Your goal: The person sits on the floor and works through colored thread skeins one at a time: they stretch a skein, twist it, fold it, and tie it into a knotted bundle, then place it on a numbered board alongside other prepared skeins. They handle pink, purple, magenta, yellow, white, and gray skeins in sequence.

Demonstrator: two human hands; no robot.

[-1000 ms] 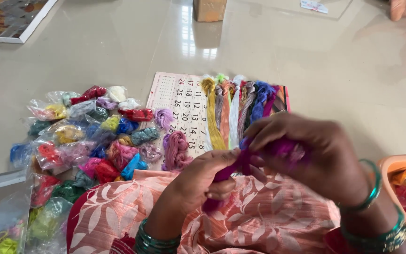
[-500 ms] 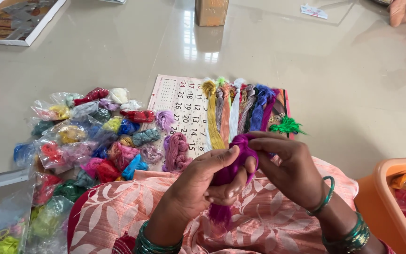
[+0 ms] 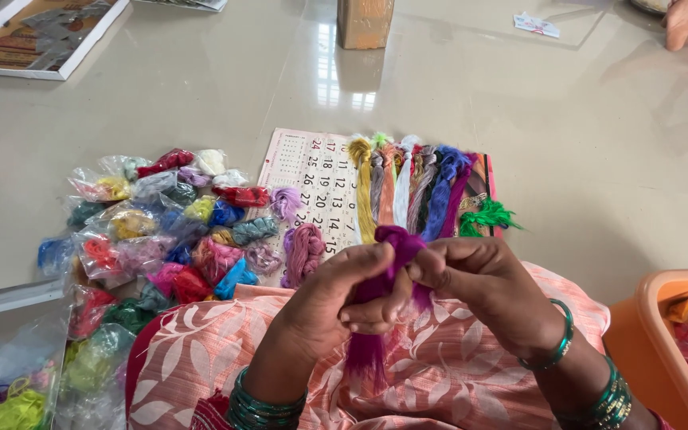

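Both the left hand (image 3: 336, 299) and right hand (image 3: 483, 291) pinch the magenta thread skein (image 3: 384, 299) closed above the lap, at 6 o'clock from the calendar sheet (image 3: 312, 171); its loose tail, probably unsecured, could tangle.

Pale glossy floor (image 3: 201, 87) throughout. Calendar sheet (image 3: 312, 171) lies flat; a row of thread skeins (image 3: 408, 187) in yellow, grey, white, blue and magenta lies across its right part. A green skein (image 3: 487, 215) sits at the row's right end. Mauve skein (image 3: 306, 251) just off the sheet's lower left. To the left, a heap of small clear packets of coloured thread (image 3: 161, 231). Cardboard box (image 3: 365, 22) at the far edge. Framed picture (image 3: 33, 40) top left. Orange tub (image 3: 662, 342) lower right.
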